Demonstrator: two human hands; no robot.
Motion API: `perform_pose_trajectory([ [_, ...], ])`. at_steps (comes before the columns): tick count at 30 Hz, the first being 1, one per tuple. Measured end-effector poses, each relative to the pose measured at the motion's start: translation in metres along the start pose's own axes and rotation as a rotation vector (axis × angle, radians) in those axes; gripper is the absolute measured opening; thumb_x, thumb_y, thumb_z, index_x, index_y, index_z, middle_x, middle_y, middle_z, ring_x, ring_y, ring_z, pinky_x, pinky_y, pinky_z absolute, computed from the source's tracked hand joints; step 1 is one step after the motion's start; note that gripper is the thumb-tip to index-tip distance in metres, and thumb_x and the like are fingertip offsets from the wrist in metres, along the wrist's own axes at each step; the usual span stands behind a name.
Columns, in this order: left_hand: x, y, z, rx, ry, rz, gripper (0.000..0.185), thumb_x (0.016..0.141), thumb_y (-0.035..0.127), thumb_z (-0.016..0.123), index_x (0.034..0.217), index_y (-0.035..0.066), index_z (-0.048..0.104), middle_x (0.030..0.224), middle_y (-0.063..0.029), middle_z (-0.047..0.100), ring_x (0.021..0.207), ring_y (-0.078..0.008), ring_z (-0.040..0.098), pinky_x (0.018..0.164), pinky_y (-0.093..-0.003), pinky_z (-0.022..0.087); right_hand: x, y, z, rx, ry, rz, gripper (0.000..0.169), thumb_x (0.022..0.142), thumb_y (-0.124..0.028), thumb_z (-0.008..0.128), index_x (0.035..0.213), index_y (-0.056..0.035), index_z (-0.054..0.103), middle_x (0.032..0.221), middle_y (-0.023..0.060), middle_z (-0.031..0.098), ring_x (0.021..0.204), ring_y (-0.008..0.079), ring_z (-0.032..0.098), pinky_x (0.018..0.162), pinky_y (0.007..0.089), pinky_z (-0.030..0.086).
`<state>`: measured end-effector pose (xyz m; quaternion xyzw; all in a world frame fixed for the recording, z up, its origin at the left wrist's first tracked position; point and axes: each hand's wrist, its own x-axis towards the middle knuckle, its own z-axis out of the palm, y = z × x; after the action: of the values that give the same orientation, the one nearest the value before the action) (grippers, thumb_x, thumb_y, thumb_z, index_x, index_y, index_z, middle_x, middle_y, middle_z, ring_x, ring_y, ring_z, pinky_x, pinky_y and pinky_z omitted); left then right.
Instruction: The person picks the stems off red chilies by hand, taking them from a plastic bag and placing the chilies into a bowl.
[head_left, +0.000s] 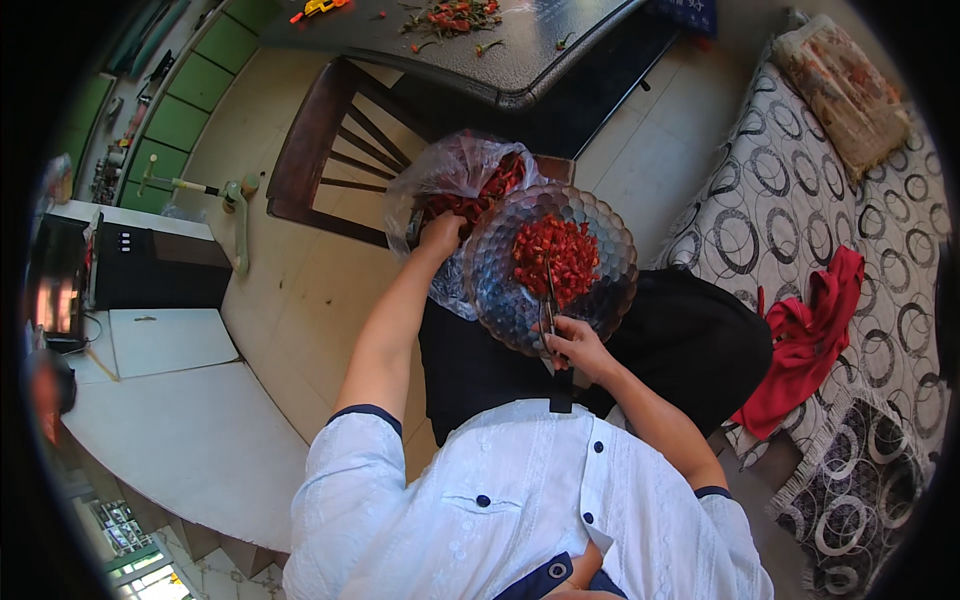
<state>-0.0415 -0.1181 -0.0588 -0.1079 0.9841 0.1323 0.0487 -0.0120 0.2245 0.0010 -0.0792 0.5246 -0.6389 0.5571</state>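
A clear plastic bag (420, 169) full of dried red chilli peppers (504, 176) sits in front of me on a wooden chair. My left hand (442, 234) reaches into its near side; the fingertips are hidden among the peppers, so any hold is unclear. On my lap rests a scalloped glass plate (611, 259) with a heap of cut red chilli pieces (559, 255) in its middle. Metal scissors (550, 311) are in my right hand (577, 345) at the plate's near rim, blades pointing over the heap.
The dark wooden chair (307, 150) has a slatted back. Behind it, a black-topped table (517, 56) carries a pile of chilli stems (454, 16) and a yellow-orange toy (321, 9). At right, a sofa with a circle-patterned cover (780, 180) holds a red cloth (810, 330). A white cabinet (180, 420) stands left.
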Motion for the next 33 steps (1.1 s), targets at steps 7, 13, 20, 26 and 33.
perform_pose_trajectory([
  [7,0.005,-0.011,-0.029,0.015,0.17,-0.009,0.013,0.068,0.006,0.065,0.08,0.004,0.06,0.086,-0.0125,0.061,0.084,-0.0295,0.059,0.07,-0.0405,0.046,-0.001,0.0,0.002,-0.018,-0.032,-0.016,0.025,0.087,-0.016,0.054,0.109,-0.0036,0.053,0.068,-0.0018,0.049,0.052,0.0066,0.05,0.046,0.0189,0.037],
  [13,-0.028,0.036,-0.074,-1.04,0.26,-0.38,0.013,0.078,0.005,0.065,0.081,-0.001,0.054,0.076,-0.0113,0.064,0.071,-0.0204,0.063,0.064,-0.0296,0.049,-0.011,-0.014,0.005,0.081,-0.192,-0.117,0.042,0.089,-0.018,0.052,0.126,-0.002,0.045,0.07,-0.0007,0.05,0.052,0.0073,0.049,0.047,0.0196,0.038],
  [20,-0.07,0.101,-0.041,-1.303,-0.123,-0.428,0.019,0.082,0.005,0.062,0.099,-0.002,0.057,0.083,-0.0076,0.063,0.073,-0.0135,0.063,0.066,-0.0204,0.051,-0.015,-0.01,0.005,0.035,-0.224,-0.172,0.049,0.09,-0.022,0.051,0.133,-0.0039,0.039,0.076,-0.0012,0.049,0.052,0.0064,0.05,0.045,0.0188,0.037],
  [26,-0.079,0.125,-0.039,-1.266,-0.223,-0.381,0.018,0.083,0.011,0.064,0.096,-0.001,0.062,0.079,-0.005,0.064,0.069,-0.0106,0.062,0.062,-0.0209,0.05,-0.012,-0.013,0.003,0.009,-0.157,-0.093,0.045,0.09,-0.025,0.052,0.13,-0.0063,0.044,0.068,-0.0021,0.047,0.051,0.0058,0.05,0.045,0.0187,0.036],
  [33,-0.078,0.114,-0.027,-1.365,-0.06,-0.406,0.019,0.083,0.011,0.064,0.097,-0.002,0.062,0.078,-0.0048,0.064,0.067,-0.0101,0.061,0.061,-0.0202,0.049,-0.012,-0.01,0.006,0.06,-0.17,-0.108,0.041,0.091,-0.025,0.052,0.128,-0.0083,0.047,0.07,-0.0018,0.048,0.05,0.0063,0.051,0.044,0.0187,0.036],
])
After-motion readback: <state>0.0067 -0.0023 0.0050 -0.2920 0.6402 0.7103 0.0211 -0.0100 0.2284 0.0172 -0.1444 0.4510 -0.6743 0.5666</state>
